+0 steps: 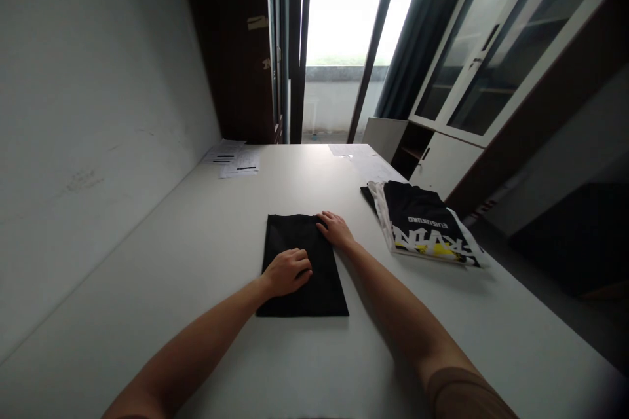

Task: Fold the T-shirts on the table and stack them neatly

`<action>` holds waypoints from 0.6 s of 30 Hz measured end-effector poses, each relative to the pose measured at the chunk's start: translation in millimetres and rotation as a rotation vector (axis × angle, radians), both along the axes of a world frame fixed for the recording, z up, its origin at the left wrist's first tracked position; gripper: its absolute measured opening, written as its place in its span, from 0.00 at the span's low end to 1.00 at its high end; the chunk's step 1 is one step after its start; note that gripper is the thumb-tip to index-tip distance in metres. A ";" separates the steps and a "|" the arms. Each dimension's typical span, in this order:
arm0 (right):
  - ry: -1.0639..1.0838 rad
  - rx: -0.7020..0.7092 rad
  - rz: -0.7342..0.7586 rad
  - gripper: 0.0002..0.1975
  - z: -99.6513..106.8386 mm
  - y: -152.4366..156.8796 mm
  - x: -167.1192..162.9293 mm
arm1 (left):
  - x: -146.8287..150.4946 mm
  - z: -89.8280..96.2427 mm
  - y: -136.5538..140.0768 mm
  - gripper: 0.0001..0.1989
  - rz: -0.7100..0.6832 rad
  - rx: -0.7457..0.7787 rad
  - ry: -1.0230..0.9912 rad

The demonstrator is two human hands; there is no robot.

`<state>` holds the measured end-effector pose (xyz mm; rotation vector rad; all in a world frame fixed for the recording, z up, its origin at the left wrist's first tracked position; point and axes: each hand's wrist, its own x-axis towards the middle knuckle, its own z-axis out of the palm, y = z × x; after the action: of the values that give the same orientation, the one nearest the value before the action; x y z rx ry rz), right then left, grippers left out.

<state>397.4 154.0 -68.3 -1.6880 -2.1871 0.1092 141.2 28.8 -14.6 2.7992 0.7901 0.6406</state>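
Observation:
A folded black garment (307, 298) lies flat in a neat rectangle on the white table (206, 262), in the middle of the head view. On its centre rests my left hand (289, 272), its fingers curled in loosely with nothing visible in them. My right hand (336, 229) lies at the garment's far right corner, fingers stretched out over the edge and palm down. Which kind of garment it is, I cannot tell from the folded shape.
To the right lies a stack of folded shirts (422, 216), the top one black with white and yellow print. Papers (240, 160) lie at the far left, and more sheets (361, 158) at the far right. A wall (98, 144) borders the table's left side; a cabinet (447, 157) stands beyond.

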 end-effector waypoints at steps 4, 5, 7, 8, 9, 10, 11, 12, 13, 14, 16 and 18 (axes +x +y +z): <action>0.000 0.004 0.001 0.24 -0.5 -0.1 0.0 | -0.1 -1.3 0.7 0.08 0.004 -0.006 -0.008; 0.001 0.006 0.001 0.24 -0.7 0.1 0.0 | -0.1 -1.5 0.7 0.08 0.011 -0.007 -0.009; 0.003 0.007 0.001 0.24 -1.0 0.5 0.2 | -0.1 -1.8 0.7 0.08 0.026 -0.006 -0.006; 0.004 0.008 0.001 0.24 -1.2 0.7 0.3 | 0.0 -1.9 0.7 0.07 0.036 -0.005 -0.003; 0.004 0.008 0.002 0.24 -1.4 0.8 0.4 | 0.0 -2.1 0.7 0.07 0.046 -0.004 0.000; 0.005 0.008 0.003 0.24 -1.6 1.0 0.5 | 0.1 -2.2 0.7 0.07 0.056 -0.003 0.003; 0.006 0.010 0.002 0.24 -1.8 1.0 0.5 | 0.3 -2.3 0.7 0.07 0.066 -0.001 0.005; 0.007 0.013 0.000 0.23 -2.0 1.1 0.6 | 0.4 -2.4 0.7 0.07 0.077 0.001 0.005; 0.007 0.014 -0.001 0.23 -2.1 1.2 0.6 | 0.6 -2.5 0.7 0.07 0.090 0.003 0.004; 0.007 0.013 -0.001 0.23 -2.2 1.2 0.6 | 0.7 -2.7 0.6 0.07 0.103 0.006 0.001; 0.008 0.011 0.000 0.23 -2.3 1.4 0.6 | 1.0 -3.0 0.5 0.07 0.128 0.009 -0.006; 0.007 0.010 0.001 0.23 -2.5 1.8 0.8 | 1.3 -3.6 0.3 0.08 0.149 0.008 -0.013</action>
<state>398.1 155.8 -70.8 -1.6788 -2.1804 0.1039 142.5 29.1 -18.2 2.7594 1.0032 0.6862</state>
